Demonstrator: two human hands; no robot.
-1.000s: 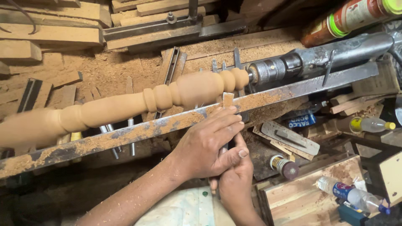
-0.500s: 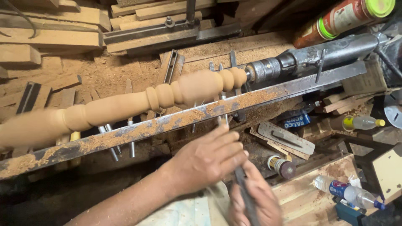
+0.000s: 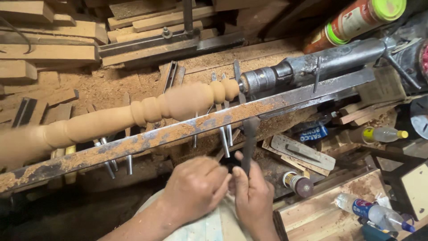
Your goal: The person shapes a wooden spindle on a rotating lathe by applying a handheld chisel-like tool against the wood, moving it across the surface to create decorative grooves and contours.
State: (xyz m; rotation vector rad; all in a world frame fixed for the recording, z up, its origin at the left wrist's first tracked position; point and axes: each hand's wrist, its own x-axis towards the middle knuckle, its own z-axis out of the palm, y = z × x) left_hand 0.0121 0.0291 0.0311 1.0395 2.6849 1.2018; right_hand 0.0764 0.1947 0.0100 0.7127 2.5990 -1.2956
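Observation:
A pale turned wooden spindle [image 3: 133,114] with beads and coves sits blurred in a lathe, its right end in the grey metal tailstock [image 3: 307,67]. A rusty flat tool rest bar [image 3: 156,138] runs in front of it. My right hand [image 3: 254,196] grips a long flat metal chisel [image 3: 248,138] whose blade stands up against the bar. My left hand [image 3: 196,187] curls beside it, fingers touching the chisel's lower part near the right thumb. Both hands are below the bar, off the spindle.
Sawdust covers the bench behind the lathe, with wood offcuts [image 3: 49,53] stacked at the back left. Several spare chisels [image 3: 223,134] lie under the spindle. Bottles [image 3: 379,134] and a small jar [image 3: 296,183] sit at right, a spray can [image 3: 356,18] at top right.
Both hands have drawn back from the tool rest toward my body, and the chisel has come away from the bar's top edge with them.

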